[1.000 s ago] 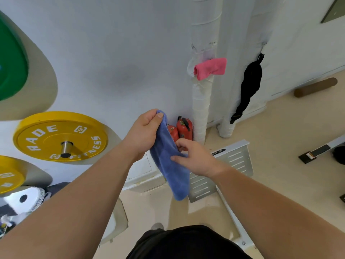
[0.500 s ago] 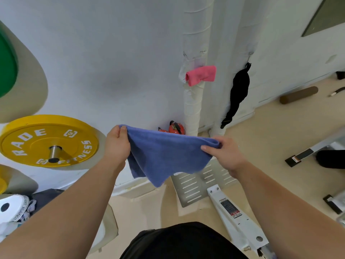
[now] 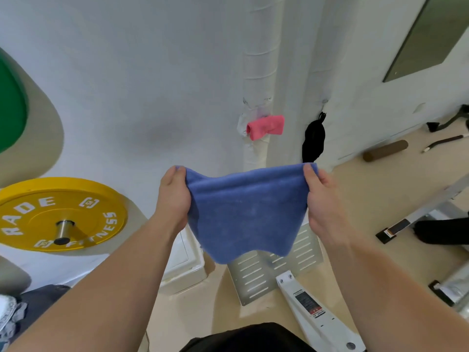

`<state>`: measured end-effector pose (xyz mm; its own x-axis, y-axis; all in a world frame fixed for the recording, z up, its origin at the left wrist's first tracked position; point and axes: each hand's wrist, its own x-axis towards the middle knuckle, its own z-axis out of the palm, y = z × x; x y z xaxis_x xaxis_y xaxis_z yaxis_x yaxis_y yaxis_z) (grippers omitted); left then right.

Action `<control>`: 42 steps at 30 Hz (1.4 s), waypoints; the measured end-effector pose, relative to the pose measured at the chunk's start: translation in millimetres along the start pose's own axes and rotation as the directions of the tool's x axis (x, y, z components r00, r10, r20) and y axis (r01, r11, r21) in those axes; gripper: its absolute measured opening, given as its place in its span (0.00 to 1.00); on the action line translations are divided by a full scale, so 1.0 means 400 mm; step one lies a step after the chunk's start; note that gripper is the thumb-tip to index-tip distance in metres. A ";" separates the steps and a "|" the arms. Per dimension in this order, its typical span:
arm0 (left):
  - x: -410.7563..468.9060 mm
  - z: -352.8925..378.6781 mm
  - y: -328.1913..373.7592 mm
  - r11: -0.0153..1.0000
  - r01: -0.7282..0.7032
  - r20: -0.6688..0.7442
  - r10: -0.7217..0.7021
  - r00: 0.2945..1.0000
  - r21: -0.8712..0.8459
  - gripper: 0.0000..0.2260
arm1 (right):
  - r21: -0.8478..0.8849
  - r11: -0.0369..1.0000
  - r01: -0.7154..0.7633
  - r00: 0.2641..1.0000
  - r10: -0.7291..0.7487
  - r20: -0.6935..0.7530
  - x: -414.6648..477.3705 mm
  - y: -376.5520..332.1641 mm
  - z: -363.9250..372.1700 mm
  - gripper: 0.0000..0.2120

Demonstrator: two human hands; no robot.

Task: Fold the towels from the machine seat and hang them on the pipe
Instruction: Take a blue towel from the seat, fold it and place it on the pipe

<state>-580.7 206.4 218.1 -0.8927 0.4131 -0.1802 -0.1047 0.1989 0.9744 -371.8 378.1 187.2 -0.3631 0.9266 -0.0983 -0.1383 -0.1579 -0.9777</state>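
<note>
Left hand (image 3: 173, 196): it is clenched on the left top corner of the towel (image 3: 247, 212), a little below the middle of the frame.
Right hand (image 3: 318, 196): it grips the right top corner, thumb in front of the cloth.
Towel: blue, held in the air between both hands at the centre of the frame, top edge pulled almost straight, lower edge hanging loose and uneven.
Change: one second ago the towel hung as a narrow bunch between hands that were close together; now the hands are well apart and the cloth is open and flat.
Meaning: I think the spreading is finished and the fold itself is the next step, not yet done.
Footplate (image 3: 274, 273): grey slotted metal on the floor, partly behind the towel's lower edge.
Pipe (image 3: 256, 72): white, wrapped, upright on the wall above the towel, in the upper middle of the frame.
Pink towel (image 3: 265, 127): already folded and hanging on the pipe, so one towel seems done.
Black item (image 3: 313, 142): it hangs just right of the pipe; what it is I cannot tell.
</note>
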 end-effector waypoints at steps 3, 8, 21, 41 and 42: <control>0.030 -0.028 -0.008 0.993 -0.084 0.024 0.082 0.996 0.078 0.14 | -0.064 0.997 0.047 0.997 -0.051 -0.062 0.008 -0.008 -0.018 0.12; 0.040 -0.035 -0.021 0.995 -0.071 0.020 0.069 0.997 0.075 0.14 | -0.131 0.988 0.081 0.995 -0.087 -0.042 0.014 -0.014 -0.017 0.11; 0.017 -0.039 0.019 0.992 -0.074 -0.011 0.076 0.997 0.105 0.11 | -0.220 0.972 -0.082 0.996 0.085 0.004 -0.019 -0.031 0.001 0.07; -0.166 0.056 0.035 0.974 -0.200 0.384 0.147 0.912 0.102 0.12 | -0.399 0.853 0.336 0.903 -0.171 0.394 -0.138 -0.062 0.153 0.08; -0.167 0.056 0.037 0.974 -0.201 0.379 0.147 0.914 0.107 0.13 | -0.430 0.824 0.369 0.897 -0.194 0.397 -0.137 -0.061 0.153 0.07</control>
<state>-512.7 201.6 241.4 -0.6650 0.7433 -0.0725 0.1241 0.2057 0.9707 -405.0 310.3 227.8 -0.6651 0.7260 0.1749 0.1489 0.3584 -0.9216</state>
